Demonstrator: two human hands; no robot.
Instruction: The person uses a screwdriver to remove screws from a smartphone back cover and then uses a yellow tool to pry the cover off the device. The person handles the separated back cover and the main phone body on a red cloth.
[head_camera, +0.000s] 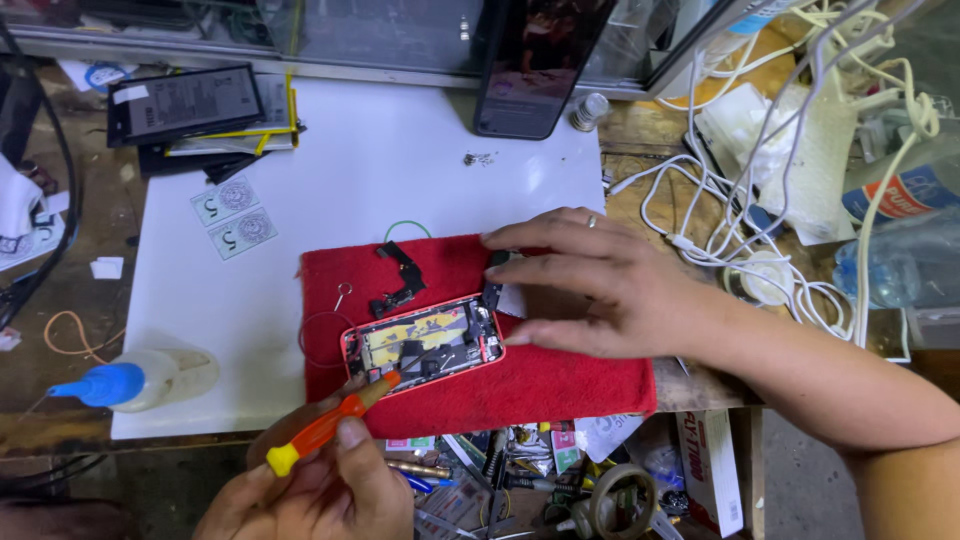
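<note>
An opened phone with a pink-red frame lies on a red cloth, its circuit parts and yellow-taped inside showing. My right hand reaches in from the right and grips the phone's right end between thumb and fingers. My left hand, at the bottom edge, holds an orange screwdriver with a yellow end; its tip touches the phone's lower left corner. A loose black flex part and a small metal pin lie on the cloth just above the phone.
The cloth sits on a white sheet. A blue-capped squeeze bottle lies at left, black panels at back left, a dark phone leans at the back. White cables and plastic bottles crowd the right; tools lie below.
</note>
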